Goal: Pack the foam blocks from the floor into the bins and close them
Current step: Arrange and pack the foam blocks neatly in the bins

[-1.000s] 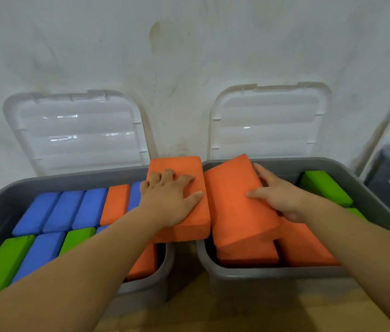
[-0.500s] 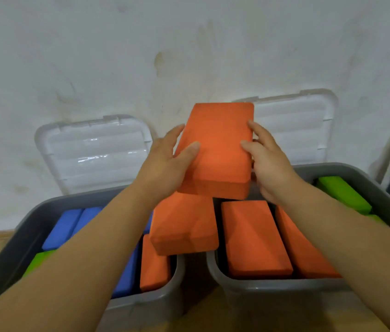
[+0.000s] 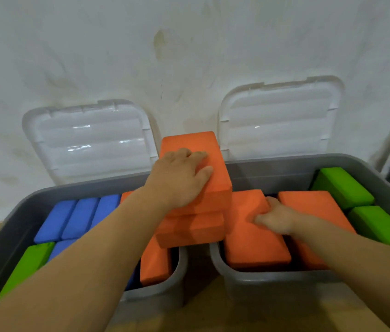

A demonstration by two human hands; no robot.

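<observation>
1. Right now the left hand (image 3: pixel 179 178) lies flat on the top block (image 3: pixel 215 144), an orange one, with the fingers straight and a little spread and the thumb out to the side; it grips nothing.
2. The top block rests on a lower block (image 3: pixel 189 230), also orange, which sits over the right-hand rim of the left bin (image 3: pixel 155 295).
3. The right hand (image 3: pixel 276 219) is blurred. Its thumb lies on the front block (image 3: pixel 249 245) in the right bin (image 3: pixel 273 281), and its fingers dip towards the gap beside that block. I cannot tell whether it has hold of the block.
4. Just beyond that gap lies a second orange block, the rear block (image 3: pixel 309 202), and past it a green pair (image 3: pixel 342 185) fills the bin's far right side.
5. In the left bin the blue blocks (image 3: pixel 79 216) stand in a row along the back, a green block (image 3: pixel 26 267) lies at the front left, and one more orange piece, the end block (image 3: pixel 155 264), stands against the right wall under the stack.
6. Both bins are grey and stand side by side on the tan floor (image 3: pixel 213 307), near each other but not touching.
7. The left lid (image 3: pixel 88 140) and right lid (image 3: pixel 280 116), clear and ribbed, stand open, leaning on the stained white wall (image 3: pixel 189 44).
</observation>
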